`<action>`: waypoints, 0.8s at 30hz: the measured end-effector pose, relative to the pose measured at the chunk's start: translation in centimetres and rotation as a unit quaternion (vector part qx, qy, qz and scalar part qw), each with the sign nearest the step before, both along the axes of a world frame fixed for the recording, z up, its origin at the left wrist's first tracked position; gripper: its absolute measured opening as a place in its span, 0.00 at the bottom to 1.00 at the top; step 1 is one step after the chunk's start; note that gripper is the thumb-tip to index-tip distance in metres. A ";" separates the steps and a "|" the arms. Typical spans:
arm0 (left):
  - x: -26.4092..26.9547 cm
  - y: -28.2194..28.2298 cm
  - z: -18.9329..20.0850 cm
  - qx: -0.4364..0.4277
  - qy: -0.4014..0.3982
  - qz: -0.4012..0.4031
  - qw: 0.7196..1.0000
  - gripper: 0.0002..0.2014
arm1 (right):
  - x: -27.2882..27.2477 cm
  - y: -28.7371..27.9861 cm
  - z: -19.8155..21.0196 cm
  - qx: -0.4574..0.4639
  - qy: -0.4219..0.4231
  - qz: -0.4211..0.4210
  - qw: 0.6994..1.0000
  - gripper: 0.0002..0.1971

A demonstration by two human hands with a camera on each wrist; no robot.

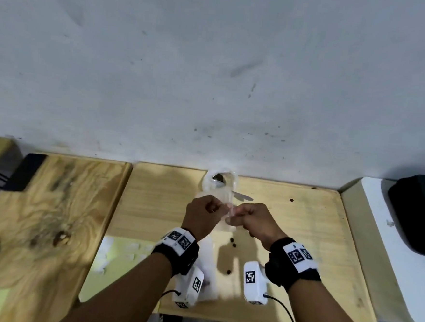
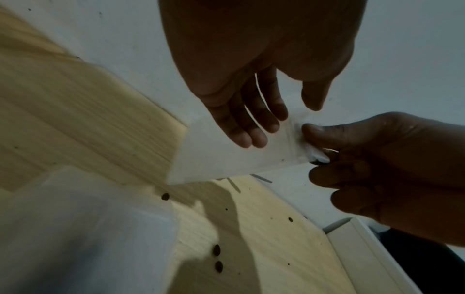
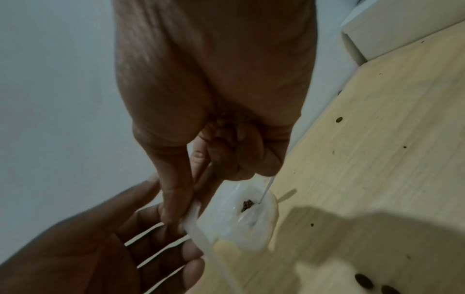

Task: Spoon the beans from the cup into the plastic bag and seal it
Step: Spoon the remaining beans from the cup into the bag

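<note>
Both hands were raised above the wooden worktop (image 1: 289, 231), meeting at the mouth of the clear bag (image 3: 241, 214). The right hand (image 1: 255, 221) had its thumb and forefinger pinched on the bag's top strip, the other fingers curled under. The left hand (image 1: 202, 215) looked curled at the same edge from the head view; from its own wrist view the fingers (image 2: 251, 127) lay fairly straight behind the film, so whether its grip actually pinched the strip cannot be told.

A small dark cluster of beans (image 3: 247, 204) sat inside the bag. The cup (image 1: 220, 184) stood at the back of the worktop near the wall, with the spoon (image 1: 239, 194) resting in it, handle sticking out to the right. Several loose beans (image 1: 232, 242) lay on the wood beneath the hands.

With the spoon put down and both hands on the opening, this read as the sealing step. The next move probably called for lining up the two lips of the strip and pressing along its whole length, keeping the bag upright so nothing spilled. The strays on the wood would need gathering if they were to count.
</note>
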State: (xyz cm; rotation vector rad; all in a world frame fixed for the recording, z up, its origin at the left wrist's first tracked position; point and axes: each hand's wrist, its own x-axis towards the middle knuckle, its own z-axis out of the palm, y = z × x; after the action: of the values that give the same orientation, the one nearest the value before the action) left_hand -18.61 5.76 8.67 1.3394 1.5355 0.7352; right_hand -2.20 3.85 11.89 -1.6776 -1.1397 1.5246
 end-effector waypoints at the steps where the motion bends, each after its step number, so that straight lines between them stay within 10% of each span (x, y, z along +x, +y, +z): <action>1: -0.1 0.0 -0.1 -0.008 -0.011 0.007 1.000 0.22 | -0.3 -0.1 -0.1 0.003 0.010 0.003 1.000 0.11; 10: -0.8 0.2 2.5 -0.096 -0.151 0.022 0.984 0.11 | -0.5 0.1 -0.6 -0.015 0.021 0.031 0.999 0.06; 24: 0.2 -0.3 3.6 -0.068 -0.003 -0.096 0.993 0.11 | 0.0 0.0 -1.6 0.121 -0.172 0.043 0.977 0.07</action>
State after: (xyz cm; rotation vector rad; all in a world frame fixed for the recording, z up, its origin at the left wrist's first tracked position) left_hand -18.38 5.48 12.31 1.3583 1.4020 0.5055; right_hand -2.15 3.87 10.28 -1.7823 -1.5283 1.1118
